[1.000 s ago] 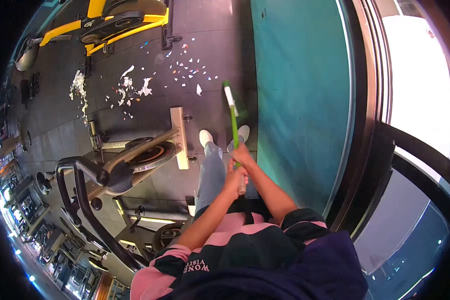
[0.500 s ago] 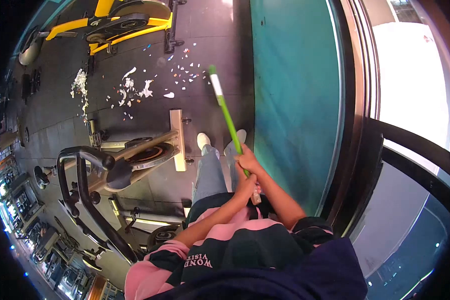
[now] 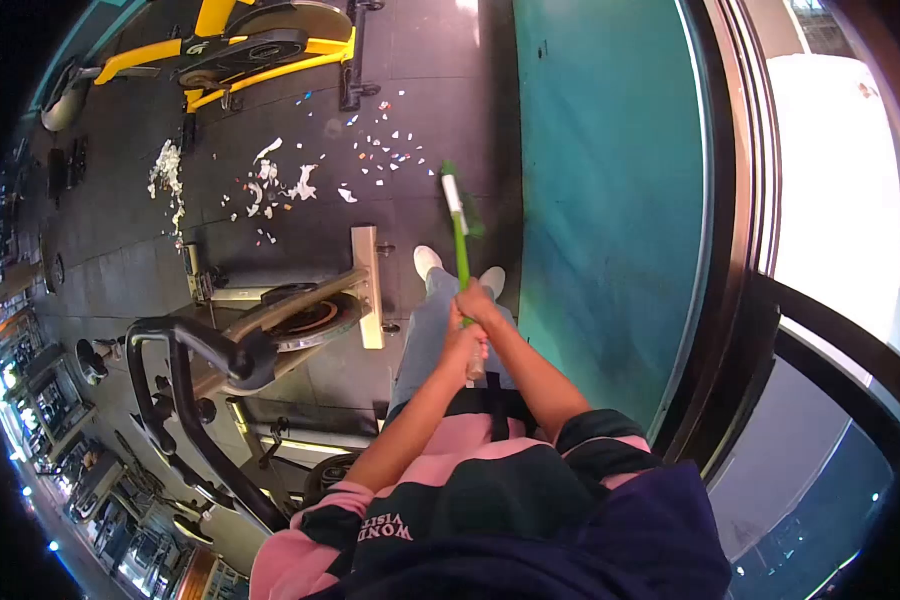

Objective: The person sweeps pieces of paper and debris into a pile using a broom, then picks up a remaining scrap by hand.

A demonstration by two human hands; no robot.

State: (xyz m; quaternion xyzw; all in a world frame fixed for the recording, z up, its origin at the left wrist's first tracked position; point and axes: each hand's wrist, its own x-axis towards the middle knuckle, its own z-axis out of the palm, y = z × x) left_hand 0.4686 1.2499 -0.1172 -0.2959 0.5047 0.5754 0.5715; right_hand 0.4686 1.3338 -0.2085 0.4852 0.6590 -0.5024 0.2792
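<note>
A green-handled broom (image 3: 460,240) with a white band points away from my body, its green bristles partly visible past the band. My right hand (image 3: 476,303) is wrapped round the handle, higher up. Just below it, nearer my waist, my left hand (image 3: 463,347) grips the same handle near its end. Scraps of white paper (image 3: 268,172) and small coloured bits (image 3: 385,150) lie scattered on the dark floor (image 3: 420,60), left of the broom head. A larger pile of white scraps (image 3: 166,175) is farther left.
A yellow and black exercise bike (image 3: 270,45) stands at the upper left. Another bike with black handlebars (image 3: 185,370) is close on my left. The teal wall (image 3: 610,180) runs along my right, beside a dark frame and glass. My white shoes (image 3: 427,261) are below the broom head.
The broom's handle has swung more upright, and its green bristles have come into view. Both hands have shifted slightly left with it. The floor and bikes appear a little farther right in view.
</note>
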